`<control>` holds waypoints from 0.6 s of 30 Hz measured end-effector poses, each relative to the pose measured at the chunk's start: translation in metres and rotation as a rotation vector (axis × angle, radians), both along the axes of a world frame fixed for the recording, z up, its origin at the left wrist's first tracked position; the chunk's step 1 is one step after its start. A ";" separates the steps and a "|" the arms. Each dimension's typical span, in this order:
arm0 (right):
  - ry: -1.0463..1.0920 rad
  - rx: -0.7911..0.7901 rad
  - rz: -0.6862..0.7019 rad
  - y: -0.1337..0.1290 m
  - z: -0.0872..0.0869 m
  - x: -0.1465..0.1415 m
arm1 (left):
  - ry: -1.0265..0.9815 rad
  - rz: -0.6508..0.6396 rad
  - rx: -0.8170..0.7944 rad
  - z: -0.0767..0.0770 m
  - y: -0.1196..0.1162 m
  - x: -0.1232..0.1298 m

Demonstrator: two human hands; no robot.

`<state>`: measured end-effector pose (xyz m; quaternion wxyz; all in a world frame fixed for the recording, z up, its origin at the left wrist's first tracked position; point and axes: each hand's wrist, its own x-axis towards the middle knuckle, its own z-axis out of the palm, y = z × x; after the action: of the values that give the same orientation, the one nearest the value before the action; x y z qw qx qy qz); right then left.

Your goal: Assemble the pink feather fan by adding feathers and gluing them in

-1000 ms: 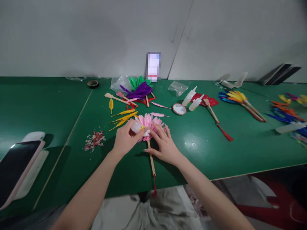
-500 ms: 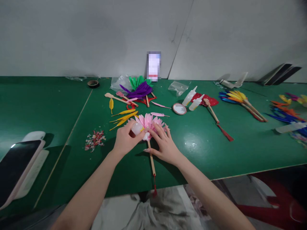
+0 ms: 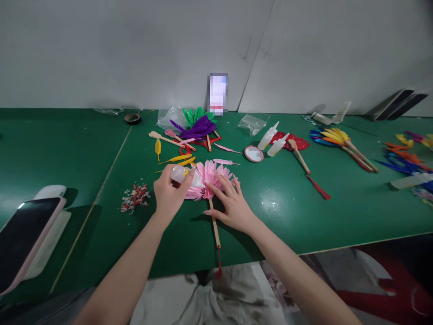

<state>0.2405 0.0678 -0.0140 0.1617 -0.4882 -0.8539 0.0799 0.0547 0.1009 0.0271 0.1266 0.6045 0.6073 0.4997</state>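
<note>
Fingers (image 3: pixel 165 175) of left hand (image 3: pixel 168 194) curled snugly round squeeze bottle (image 3: pixel 177 174), thumb along near side. Bottle tipped well over, narrow end aimed right at middle of pink feather fan (image 3: pixel 207 170); cannot tell whether touching or just above feathers. Fingers of right hand (image 3: pixel 236 208) spread wide over right half of fan, tips resting on pink feathers; thumb held apart, out across upper part of wooden handle (image 3: pixel 215 230).

Fan flat on green table (image 3: pixel 297 216), between both hands: feathers to far side, handle towards near side, red tassel (image 3: pixel 219 271) down at near edge.

Just beyond left hand, loose yellow feathers (image 3: pixel 184 162), partly hidden. Farther off, pale wooden paddle (image 3: pixel 165 139), then purple feathers (image 3: pixel 199 127) with green feathers (image 3: pixel 195 116) behind.

Beyond fan and to right: loose pink feather (image 3: pixel 227 162), small round dish (image 3: pixel 254 154), two white bottles (image 3: pixel 268 136) side by side, red fan (image 3: pixel 300 143) right behind them.

To left of left hand, heap of red and pale scraps (image 3: pixel 135 198). Near left, dark-screened phone (image 3: pixel 30 239). Far side, lit phone (image 3: pixel 218 94) propped against pale wall (image 3: pixel 135 54), screen blurred.
</note>
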 end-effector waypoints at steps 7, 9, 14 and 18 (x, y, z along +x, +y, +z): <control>-0.011 0.008 0.006 0.000 0.002 -0.001 | 0.006 -0.021 0.001 -0.001 0.000 0.000; -0.012 0.003 0.007 0.000 0.003 -0.001 | 0.006 -0.032 -0.006 -0.002 0.001 0.000; -0.014 0.005 0.005 0.000 0.003 -0.001 | -0.025 -0.072 -0.027 -0.004 0.001 0.002; -0.011 0.011 -0.002 0.000 0.001 -0.001 | -0.022 -0.091 -0.040 -0.004 0.001 0.002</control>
<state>0.2398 0.0676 -0.0129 0.1600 -0.4886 -0.8546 0.0724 0.0567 0.1021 0.0235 0.1679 0.6231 0.5876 0.4881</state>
